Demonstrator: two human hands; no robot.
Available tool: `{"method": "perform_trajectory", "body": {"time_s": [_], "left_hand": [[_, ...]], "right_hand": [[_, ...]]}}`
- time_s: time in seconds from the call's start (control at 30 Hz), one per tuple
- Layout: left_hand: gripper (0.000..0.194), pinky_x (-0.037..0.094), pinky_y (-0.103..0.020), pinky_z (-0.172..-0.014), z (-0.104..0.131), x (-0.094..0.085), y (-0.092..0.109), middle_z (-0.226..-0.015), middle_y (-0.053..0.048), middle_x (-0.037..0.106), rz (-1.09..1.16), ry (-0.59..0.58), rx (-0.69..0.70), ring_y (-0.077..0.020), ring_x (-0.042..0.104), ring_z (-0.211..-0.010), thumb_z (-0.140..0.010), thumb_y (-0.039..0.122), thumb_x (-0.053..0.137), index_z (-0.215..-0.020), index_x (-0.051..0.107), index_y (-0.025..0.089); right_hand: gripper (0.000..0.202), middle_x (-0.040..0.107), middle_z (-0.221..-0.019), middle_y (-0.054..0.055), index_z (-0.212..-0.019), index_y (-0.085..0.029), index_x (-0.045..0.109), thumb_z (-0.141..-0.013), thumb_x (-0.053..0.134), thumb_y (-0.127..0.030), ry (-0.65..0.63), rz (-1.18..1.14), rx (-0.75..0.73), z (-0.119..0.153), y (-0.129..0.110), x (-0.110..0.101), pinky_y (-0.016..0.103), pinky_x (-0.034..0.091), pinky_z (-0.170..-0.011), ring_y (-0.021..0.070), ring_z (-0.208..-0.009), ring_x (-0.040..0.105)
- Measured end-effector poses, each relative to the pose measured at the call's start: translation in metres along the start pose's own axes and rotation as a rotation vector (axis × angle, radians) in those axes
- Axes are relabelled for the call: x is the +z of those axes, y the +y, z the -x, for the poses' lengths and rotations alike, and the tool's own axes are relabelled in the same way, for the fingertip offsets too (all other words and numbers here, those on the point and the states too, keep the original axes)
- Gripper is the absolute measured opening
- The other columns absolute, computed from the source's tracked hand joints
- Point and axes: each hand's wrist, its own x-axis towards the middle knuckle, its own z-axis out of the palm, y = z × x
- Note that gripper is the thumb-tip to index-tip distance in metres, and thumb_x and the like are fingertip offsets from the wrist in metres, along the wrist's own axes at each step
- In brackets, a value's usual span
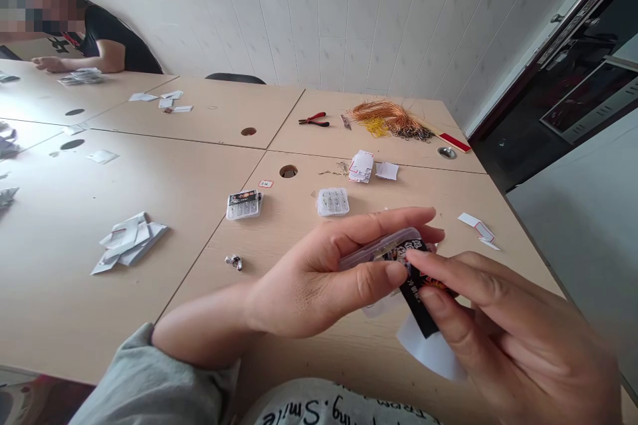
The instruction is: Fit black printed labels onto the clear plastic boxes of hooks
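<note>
My left hand [323,279] is closed around a clear plastic box [381,244], tilted above the near part of the table. Between the thumb and fingers of my right hand [508,319] is a black printed label [419,302]. The label's upper end lies against the box, with my left thumb pressing beside it. White backing paper [431,350] curls out below the label. Farther back stand a small clear box [333,202] with rows of small metal pieces inside, and a stack of clear boxes [244,204] with a black label on top.
Beyond the hands lie white cards [361,166], red-handled pliers [314,120] and a copper wire bundle [389,118]. White packets [130,240] and a small metal piece [234,262] are on the left. A person [107,40] sits at the far left. Round holes [288,171] pierce the table.
</note>
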Motion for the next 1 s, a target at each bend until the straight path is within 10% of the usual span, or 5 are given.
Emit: {"method": "perform_trajectory", "body": {"time_s": [1.0], "left_hand": [[0.039,0.053,-0.025,-0.104,-0.0001,0.0006,-0.0004,-0.13,-0.003,0.073,-0.05,0.003,0.028,-0.0177,0.066,-0.124,-0.098,0.016,0.062,-0.133,0.068,0.032]], "right_hand": [[0.028,0.082,-0.1,0.004,-0.118,-0.021,0.069,-0.093,0.061,-0.013,-0.009,0.005,0.001,0.0009,0.0006,-0.0018,0.019,0.065,-0.074,0.0161,-0.091,0.079]]}}
